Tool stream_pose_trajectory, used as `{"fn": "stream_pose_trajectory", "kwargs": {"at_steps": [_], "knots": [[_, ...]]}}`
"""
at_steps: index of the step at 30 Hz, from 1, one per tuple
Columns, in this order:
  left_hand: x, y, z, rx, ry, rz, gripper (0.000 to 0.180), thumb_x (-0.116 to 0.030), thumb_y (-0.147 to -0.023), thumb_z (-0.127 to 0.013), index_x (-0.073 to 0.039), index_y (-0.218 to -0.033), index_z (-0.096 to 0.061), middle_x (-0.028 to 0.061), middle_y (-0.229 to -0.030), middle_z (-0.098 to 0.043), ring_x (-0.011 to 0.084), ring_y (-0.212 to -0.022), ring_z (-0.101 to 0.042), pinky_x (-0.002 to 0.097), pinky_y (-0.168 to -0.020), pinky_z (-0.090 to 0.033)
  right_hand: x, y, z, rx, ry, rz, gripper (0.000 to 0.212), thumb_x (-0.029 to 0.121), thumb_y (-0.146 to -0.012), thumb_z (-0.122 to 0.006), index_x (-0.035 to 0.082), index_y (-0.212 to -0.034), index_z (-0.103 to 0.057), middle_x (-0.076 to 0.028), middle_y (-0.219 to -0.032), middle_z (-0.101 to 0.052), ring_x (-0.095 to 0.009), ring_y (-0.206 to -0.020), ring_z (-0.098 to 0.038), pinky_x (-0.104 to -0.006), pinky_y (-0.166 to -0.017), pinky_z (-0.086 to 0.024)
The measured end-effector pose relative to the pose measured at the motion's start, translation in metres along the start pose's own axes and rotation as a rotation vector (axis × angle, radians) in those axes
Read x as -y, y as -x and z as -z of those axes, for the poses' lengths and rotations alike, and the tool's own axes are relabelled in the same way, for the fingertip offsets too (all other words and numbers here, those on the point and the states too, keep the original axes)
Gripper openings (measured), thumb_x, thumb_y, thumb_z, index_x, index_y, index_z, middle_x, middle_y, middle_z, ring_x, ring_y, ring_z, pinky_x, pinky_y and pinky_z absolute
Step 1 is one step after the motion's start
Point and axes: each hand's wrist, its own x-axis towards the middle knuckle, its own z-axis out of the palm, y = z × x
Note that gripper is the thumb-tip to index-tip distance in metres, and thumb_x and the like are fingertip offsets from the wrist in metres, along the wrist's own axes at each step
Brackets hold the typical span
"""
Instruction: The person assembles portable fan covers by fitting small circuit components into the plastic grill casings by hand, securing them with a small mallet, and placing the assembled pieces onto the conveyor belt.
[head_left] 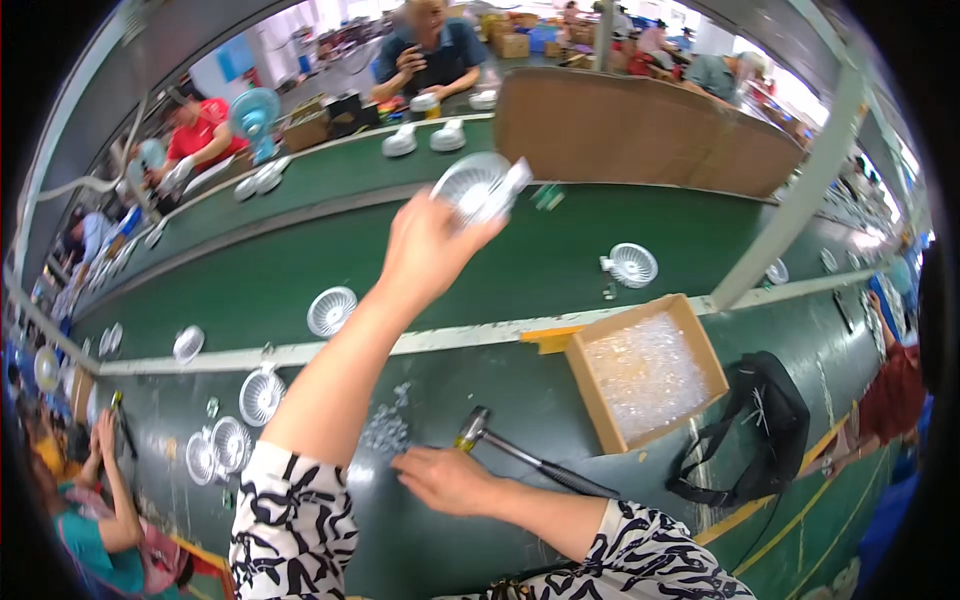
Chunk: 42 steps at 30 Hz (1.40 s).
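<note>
My left hand (432, 248) is raised over the green conveyor belt, closed around a white finned lamp housing (472, 188) that is slightly blurred. Low over the bench, my right hand (452, 482) has its fingers drawn together; whatever they hold, if anything, is hidden. Its fingertips are beside a pile of small clear plastic pieces (385, 430). Just beyond that hand lies a hammer (545, 468) with a dark handle. Several similar housings (262, 397) rest on the bench left of my left forearm.
An open cardboard box (597, 400) of clear plastic pieces stands right of the hammer, beside a black bag (762, 430). More housings (632, 265) sit on the belt (530, 270). A metal post (795, 190) rises at the right. Co-workers sit around the line.
</note>
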Motion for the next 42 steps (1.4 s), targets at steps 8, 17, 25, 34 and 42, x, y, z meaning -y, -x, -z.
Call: {"fn": "stream_pose_trajectory", "kwargs": {"at_steps": [8,17,25,34,42], "knots": [[-0.085,0.012,0.072,0.003,0.239,-0.15,0.049,-0.039,-0.072,-0.085,0.002,-0.066,-0.059,0.0159,-0.075,-0.058,0.0289,-0.07,-0.058,0.0406,-0.064,-0.047,0.002,-0.001,-0.002,0.013,-0.133,-0.057,0.021,0.008,-0.092,-0.062,-0.001,-0.11,-0.064,-0.017,-0.098,-0.066,-0.036,-0.086,-0.067,-0.0426,-0.075,-0.054],[-0.05,0.256,0.138,0.26,0.079,-0.118,0.043,-0.021,-0.063,-0.092,-0.001,-0.089,-0.065,0.0154,-0.105,-0.065,0.0338,-0.095,-0.065,0.0414,-0.078,-0.056,-0.014,-0.008,0.02,-0.275,-0.364,-0.343,0.018,0.008,-0.092,-0.061,0.001,-0.106,-0.068,-0.01,-0.086,-0.073,-0.015,-0.077,-0.069,-0.0307,-0.069,-0.054],[-0.075,0.38,0.135,0.321,-0.273,0.138,0.037,-0.005,-0.069,-0.079,0.002,-0.103,-0.066,0.0216,-0.127,-0.059,0.0447,-0.116,-0.053,0.0496,-0.1,-0.044,-0.03,0.002,0.006,-0.258,-0.37,-0.302,0.015,0.012,-0.097,-0.059,0.002,-0.105,-0.066,-0.002,-0.078,-0.067,-0.004,-0.06,-0.052,-0.0233,-0.053,-0.043],[-0.091,0.388,0.095,0.112,-0.057,0.234,0.048,0.007,-0.075,-0.072,0.006,-0.121,-0.058,0.0248,-0.122,-0.057,0.0428,-0.108,-0.057,0.0458,-0.093,-0.049,0.03,0.029,0.026,-0.08,-0.586,-0.65,0.017,0.01,-0.097,-0.06,-0.004,-0.104,-0.065,-0.009,-0.083,-0.07,-0.004,-0.053,-0.049,-0.0194,-0.048,-0.04],[-0.093,0.391,0.09,0.052,-0.031,0.281,0.041,0.004,-0.073,-0.077,0.007,-0.111,-0.062,0.0214,-0.117,-0.059,0.0384,-0.102,-0.06,0.0425,-0.084,-0.052,0.077,0.081,-0.001,0.069,-0.414,-0.68,0.027,0.018,-0.091,-0.072,-0.004,-0.102,-0.061,-0.009,-0.082,-0.072,-0.008,-0.064,-0.06,-0.0241,-0.056,-0.048]]}}
